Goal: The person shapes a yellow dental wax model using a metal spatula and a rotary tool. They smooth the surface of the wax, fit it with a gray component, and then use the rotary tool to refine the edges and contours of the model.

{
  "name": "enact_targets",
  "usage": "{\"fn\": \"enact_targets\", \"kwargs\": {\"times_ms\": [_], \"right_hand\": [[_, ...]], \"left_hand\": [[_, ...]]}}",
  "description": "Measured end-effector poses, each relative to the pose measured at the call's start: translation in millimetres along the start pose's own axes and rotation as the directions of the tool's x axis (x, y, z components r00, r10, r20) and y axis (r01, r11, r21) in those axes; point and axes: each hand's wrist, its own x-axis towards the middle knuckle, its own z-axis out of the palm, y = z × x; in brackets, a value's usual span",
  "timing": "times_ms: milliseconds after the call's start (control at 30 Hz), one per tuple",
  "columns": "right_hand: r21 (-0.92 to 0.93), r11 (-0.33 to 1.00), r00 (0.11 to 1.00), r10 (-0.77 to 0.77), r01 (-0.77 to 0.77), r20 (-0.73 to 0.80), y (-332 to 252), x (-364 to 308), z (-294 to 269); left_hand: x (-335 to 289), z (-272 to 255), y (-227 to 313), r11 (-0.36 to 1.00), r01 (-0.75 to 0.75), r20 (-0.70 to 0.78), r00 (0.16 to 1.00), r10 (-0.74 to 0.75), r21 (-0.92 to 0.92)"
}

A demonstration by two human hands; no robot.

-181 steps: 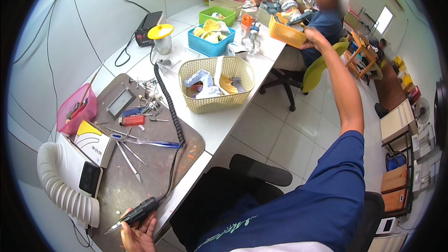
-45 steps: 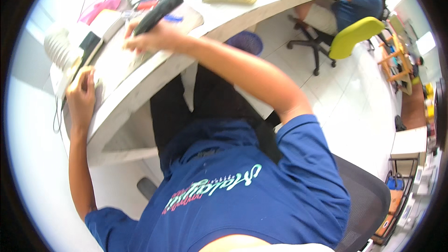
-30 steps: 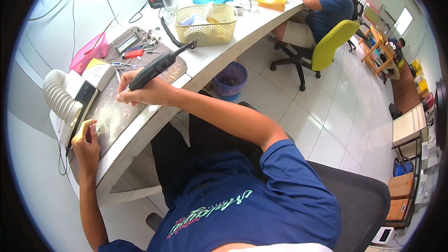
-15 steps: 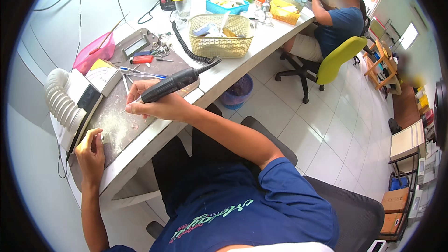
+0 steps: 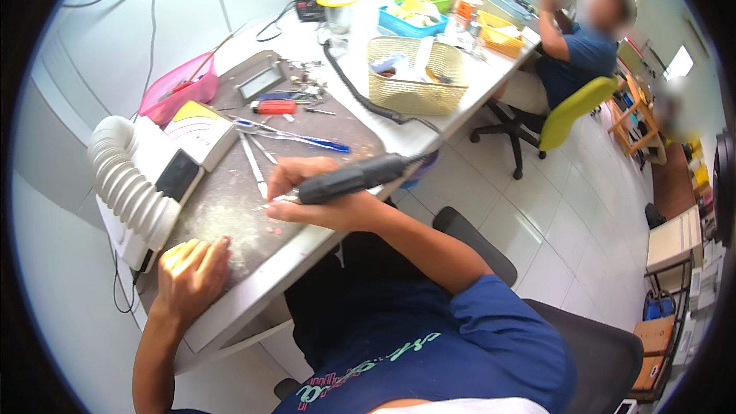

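My right hand [image 5: 337, 211] grips a black rotary handpiece [image 5: 349, 180], its thin tip pointing left. A coiled black cord [image 5: 360, 100] leads from the handpiece back across the table. My left hand [image 5: 190, 276] rests low over the grey work mat [image 5: 330, 119], back up and fingers curled; whatever they may pinch is hidden. Pale powder [image 5: 234, 222] with small pink bits is spread between the two hands. A white ribbed hose [image 5: 126, 176] opens just beyond my left hand. Slim metal tools and a blue-handled tool [image 5: 307, 138] lie past my right hand.
A pink basket [image 5: 180, 92], red lighter [image 5: 274, 107] and dark phone [image 5: 180, 175] lie at the left. A cream basket [image 5: 418, 80] and a yellow-lidded jar [image 5: 337, 11] stand farther back. A person in a blue shirt [image 5: 586, 54] sits at the table's far end.
The view has shifted, so the bench appears farther right. My left hand has turned its back upward and moved toward the powder. The handpiece stays in my right hand.
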Motion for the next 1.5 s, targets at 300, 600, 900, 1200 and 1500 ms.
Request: {"fn": "enact_targets", "kwargs": {"times_ms": [300,600,900,1200,1500], "right_hand": [[0.007,0.975,0.972,0.220,-0.220,-0.086,-18,-5,1],[0.106,0.977,0.941,0.207,-0.185,-0.268,-18,-4,14],[0.092,0.980,0.926,0.199,-0.178,-0.320,-15,-2,15],[-0.019,0.969,0.918,0.229,-0.248,-0.323,-13,-2,14],[-0.135,0.972,0.925,0.135,-0.194,-0.355,-12,-11,16]], "left_hand": [[-22,32,-28,0.984,0.019,-0.129,0.991,-0.042,-0.178],[-13,6,-21,0.955,0.295,0.126,0.949,-0.289,-0.029],[-12,12,-13,0.902,0.429,0.069,0.899,-0.432,0.053],[-28,4,-25,0.889,0.455,0.225,0.873,-0.433,-0.057],[-28,3,-19,0.910,0.411,0.133,0.907,-0.401,-0.056]]}}
